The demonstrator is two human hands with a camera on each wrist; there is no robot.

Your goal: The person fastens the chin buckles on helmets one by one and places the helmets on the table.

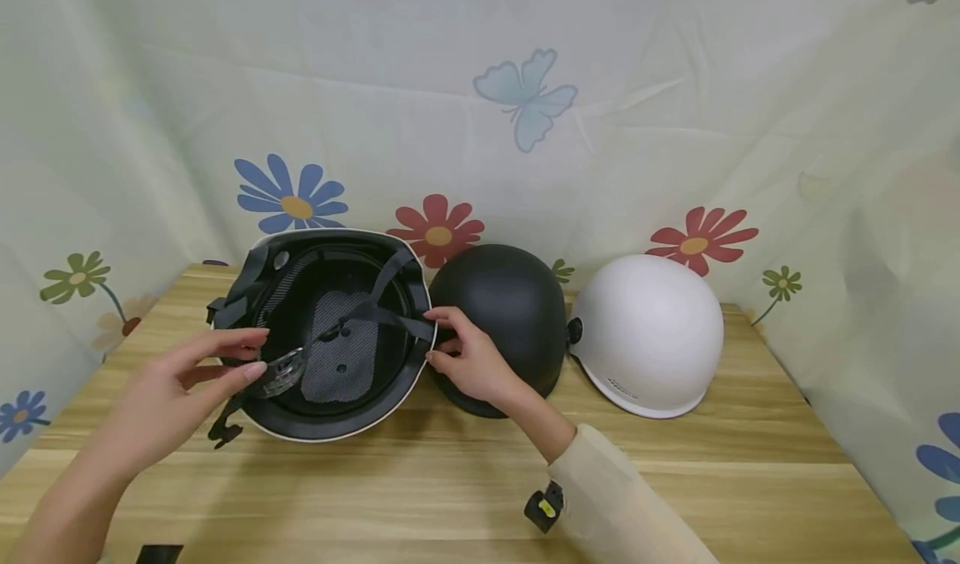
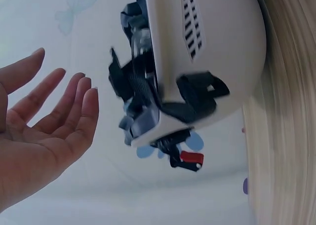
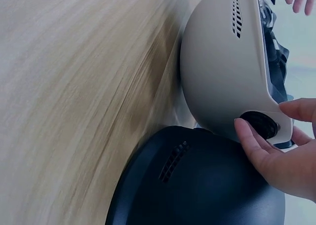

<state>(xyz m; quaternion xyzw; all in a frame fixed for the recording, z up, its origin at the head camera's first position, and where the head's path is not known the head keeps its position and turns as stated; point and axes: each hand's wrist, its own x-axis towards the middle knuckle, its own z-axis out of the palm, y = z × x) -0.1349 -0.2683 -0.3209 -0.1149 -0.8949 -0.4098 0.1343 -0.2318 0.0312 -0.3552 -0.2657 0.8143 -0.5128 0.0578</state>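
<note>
An upturned white helmet [image 1: 330, 431] lies at the left, its black lining [image 1: 341, 351] and dark straps [image 1: 386, 314] facing up. My right hand [image 1: 472, 356] pinches its right rim; in the right wrist view, the fingers and thumb lie on both sides of the edge, by a round black knob [image 3: 260, 125]. My left hand [image 1: 176, 389] hovers at the left rim with fingers apart. Empty space shows between that hand [image 2: 54, 121] and the helmet shell [image 2: 227, 42] in the left wrist view. Close to its fingertips is a clear plastic piece [image 1: 283, 374] inside the helmet.
A black helmet [image 1: 502, 322] stands dome up right beside the held one. Further right, a second white helmet [image 1: 652, 331] also rests dome up on the wooden table [image 1: 465, 489]. A black buckle [image 1: 225, 431] hangs off the left rim. Flowered cloth [image 1: 390, 114] hangs behind.
</note>
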